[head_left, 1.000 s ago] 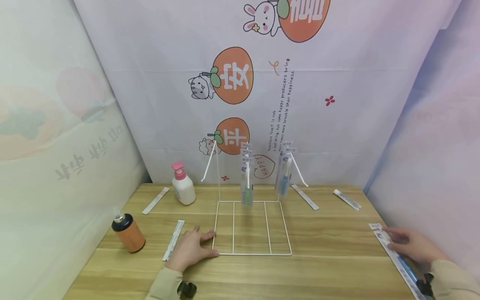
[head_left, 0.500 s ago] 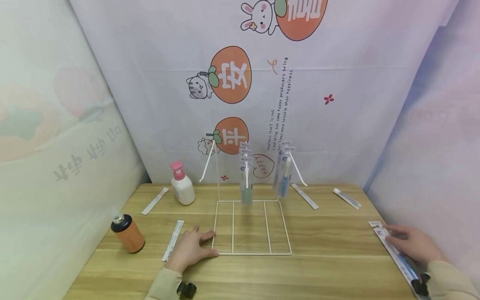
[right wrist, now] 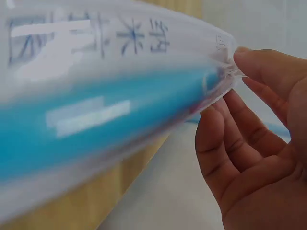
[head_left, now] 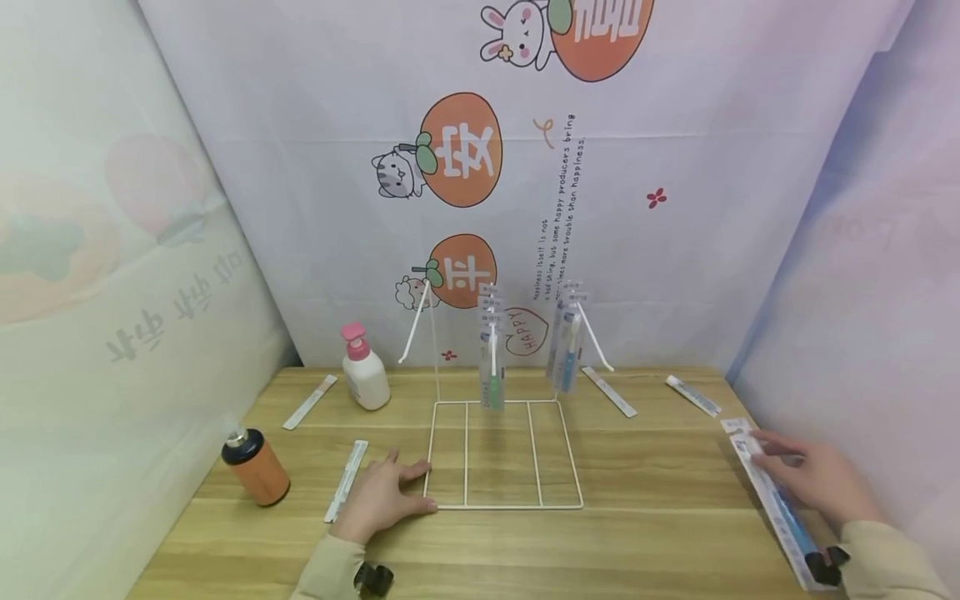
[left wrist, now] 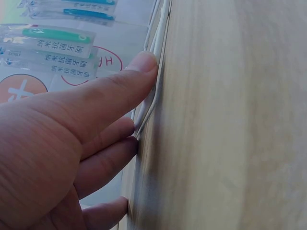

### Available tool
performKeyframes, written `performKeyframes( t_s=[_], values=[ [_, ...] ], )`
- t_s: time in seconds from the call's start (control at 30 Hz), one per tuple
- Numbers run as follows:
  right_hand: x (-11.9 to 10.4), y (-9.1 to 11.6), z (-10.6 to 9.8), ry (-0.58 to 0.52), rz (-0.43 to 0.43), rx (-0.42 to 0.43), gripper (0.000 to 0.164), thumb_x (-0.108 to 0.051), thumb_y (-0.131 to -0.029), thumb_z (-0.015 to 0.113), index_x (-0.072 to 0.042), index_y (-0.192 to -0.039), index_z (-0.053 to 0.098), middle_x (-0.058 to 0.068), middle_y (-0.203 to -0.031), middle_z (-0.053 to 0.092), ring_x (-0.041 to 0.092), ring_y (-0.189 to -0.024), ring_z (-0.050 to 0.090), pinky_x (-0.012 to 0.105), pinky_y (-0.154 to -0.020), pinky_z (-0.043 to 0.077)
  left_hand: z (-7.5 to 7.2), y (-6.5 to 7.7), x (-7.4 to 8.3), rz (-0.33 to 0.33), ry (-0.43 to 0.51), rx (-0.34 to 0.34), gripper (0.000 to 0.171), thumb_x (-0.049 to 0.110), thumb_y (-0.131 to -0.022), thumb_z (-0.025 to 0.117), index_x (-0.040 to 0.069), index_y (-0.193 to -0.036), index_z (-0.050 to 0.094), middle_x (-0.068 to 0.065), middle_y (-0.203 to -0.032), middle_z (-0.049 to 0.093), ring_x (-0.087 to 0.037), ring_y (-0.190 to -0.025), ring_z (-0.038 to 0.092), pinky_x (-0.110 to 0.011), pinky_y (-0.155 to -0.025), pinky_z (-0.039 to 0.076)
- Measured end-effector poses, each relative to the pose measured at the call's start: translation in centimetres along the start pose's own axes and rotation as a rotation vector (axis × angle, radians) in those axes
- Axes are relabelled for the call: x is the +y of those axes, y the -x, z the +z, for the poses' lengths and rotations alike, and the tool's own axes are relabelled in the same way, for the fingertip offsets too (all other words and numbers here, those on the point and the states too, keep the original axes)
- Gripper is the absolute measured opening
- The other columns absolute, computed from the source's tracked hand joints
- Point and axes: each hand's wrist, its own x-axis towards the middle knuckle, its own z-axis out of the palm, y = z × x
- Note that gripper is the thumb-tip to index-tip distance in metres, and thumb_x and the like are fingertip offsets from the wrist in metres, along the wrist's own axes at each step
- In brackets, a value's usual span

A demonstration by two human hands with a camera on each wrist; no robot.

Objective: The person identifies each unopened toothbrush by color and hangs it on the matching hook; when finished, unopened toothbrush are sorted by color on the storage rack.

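My right hand (head_left: 817, 483) pinches a blue toothbrush (head_left: 787, 517) in a clear and white package, near the end with the hanging hole, at the right side of the table. In the right wrist view, the thumb and fingers (right wrist: 259, 67) grip the narrow end of this package. My left hand (head_left: 382, 496) rests at the front left corner of a white wire rack (head_left: 506, 507), its thumb and fingertips touching the base wire. Packaged toothbrushes hang on the rack: green-handled ones (head_left: 492, 387) on the middle hook and blue ones (head_left: 570, 367) on the right hook.
The rack's left hook (head_left: 414, 329) is bare. A pink-topped white pump bottle (head_left: 366, 375) and an orange bottle (head_left: 257, 471) stand left. Flat white packages (head_left: 347, 481) lie on both sides. A small tube (head_left: 693, 396) lies at the back right, near the curtain wall.
My right hand has shifted a little left and away from me, taking the packaged toothbrush along. My left hand stays at the rack's corner.
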Motion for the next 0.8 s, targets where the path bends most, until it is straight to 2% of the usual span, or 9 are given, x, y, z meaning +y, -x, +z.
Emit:
performKeyframes(
  t_s=[0.17, 0.27, 0.33, 0.37, 0.4, 0.57, 0.6, 0.73, 0.8],
  values=[
    [-4.8, -0.2, -0.4, -0.030, -0.023, 0.052, 0.060, -0.041, -0.102, 0.077, -0.002, -0.146, 0.065, 0.026, -0.126, 0.074, 0.045, -0.099, 0.075, 0.048, -0.074, 0.059, 0.1, 0.0, -0.1, -0.002, 0.003, -0.003, 0.069, 0.055, -0.075, 0.096, 0.022, -0.134, 0.079, -0.022, -0.144, 0.066, -0.067, -0.137, 0.047, -0.077, -0.109, 0.042],
    [-8.2, -0.2, -0.5, -0.054, -0.062, 0.139, 0.057, -0.038, -0.100, 0.081, -0.006, -0.144, 0.068, 0.023, -0.122, 0.077, 0.021, -0.086, 0.078, 0.030, -0.066, 0.055, 0.1, 0.0, 0.0, 0.001, 0.003, -0.001, 0.070, 0.055, -0.075, 0.096, 0.022, -0.134, 0.079, -0.022, -0.144, 0.066, -0.067, -0.137, 0.048, -0.077, -0.107, 0.043],
    [-10.6, 0.0, -0.4, -0.104, -0.110, 0.212, 0.052, -0.031, -0.098, 0.084, -0.006, -0.141, 0.071, 0.022, -0.119, 0.077, 0.009, -0.075, 0.076, 0.024, -0.059, 0.053, 0.1, 0.1, 0.0, 0.003, 0.001, 0.000, 0.069, 0.055, -0.075, 0.096, 0.022, -0.134, 0.079, -0.021, -0.144, 0.067, -0.066, -0.137, 0.048, -0.077, -0.107, 0.043],
    [-11.8, 0.1, -0.3, -0.127, -0.137, 0.252, 0.050, -0.028, -0.096, 0.085, -0.008, -0.140, 0.073, 0.015, -0.117, 0.079, 0.004, -0.072, 0.074, 0.022, -0.056, 0.052, 0.1, 0.1, 0.0, 0.002, 0.000, 0.001, 0.069, 0.055, -0.075, 0.096, 0.022, -0.134, 0.079, -0.020, -0.144, 0.067, -0.066, -0.137, 0.048, -0.077, -0.106, 0.043],
    [-13.1, 0.3, -0.4, -0.145, -0.163, 0.287, 0.048, -0.026, -0.095, 0.086, -0.010, -0.139, 0.074, 0.013, -0.117, 0.079, 0.000, -0.069, 0.072, 0.021, -0.054, 0.051, 0.1, 0.1, 0.0, 0.001, 0.000, 0.001, 0.069, 0.055, -0.075, 0.096, 0.022, -0.133, 0.079, -0.020, -0.144, 0.067, -0.066, -0.137, 0.048, -0.077, -0.106, 0.043],
    [-19.1, 1.1, -0.5, -0.305, -0.327, 0.418, 0.050, 0.000, -0.086, 0.091, -0.012, -0.133, 0.077, 0.008, -0.113, 0.080, -0.001, -0.067, 0.074, 0.017, -0.054, 0.055, 0.2, 0.0, -0.1, -0.013, 0.003, 0.002, 0.070, 0.056, -0.074, 0.095, 0.024, -0.133, 0.079, -0.023, -0.147, 0.064, -0.066, -0.137, 0.048, -0.076, -0.107, 0.044],
    [-20.2, 1.3, -0.5, -0.338, -0.365, 0.438, 0.053, 0.006, -0.083, 0.091, -0.009, -0.131, 0.078, 0.012, -0.111, 0.079, 0.000, -0.068, 0.074, 0.017, -0.056, 0.057, 0.2, 0.0, -0.1, -0.014, 0.003, 0.001, 0.070, 0.057, -0.074, 0.095, 0.024, -0.133, 0.079, -0.024, -0.147, 0.063, -0.066, -0.137, 0.048, -0.076, -0.107, 0.043],
    [-23.9, 2.2, -0.5, -0.484, -0.450, 0.470, 0.058, 0.022, -0.075, 0.088, 0.001, -0.127, 0.077, 0.000, -0.109, 0.079, 0.006, -0.067, 0.076, 0.020, -0.059, 0.060, 0.3, 0.0, -0.2, -0.016, 0.003, -0.001, 0.070, 0.058, -0.074, 0.095, 0.025, -0.134, 0.079, -0.022, -0.147, 0.064, -0.066, -0.138, 0.048, -0.076, -0.107, 0.043],
    [-25.3, 2.7, -0.3, -0.537, -0.491, 0.487, 0.060, 0.027, -0.072, 0.086, 0.005, -0.126, 0.076, 0.000, -0.109, 0.079, 0.008, -0.068, 0.077, 0.021, -0.059, 0.061, 0.2, 0.0, -0.2, -0.015, 0.005, -0.001, 0.070, 0.058, -0.074, 0.095, 0.025, -0.134, 0.079, -0.020, -0.146, 0.065, -0.065, -0.138, 0.048, -0.077, -0.107, 0.043]
  ],
)
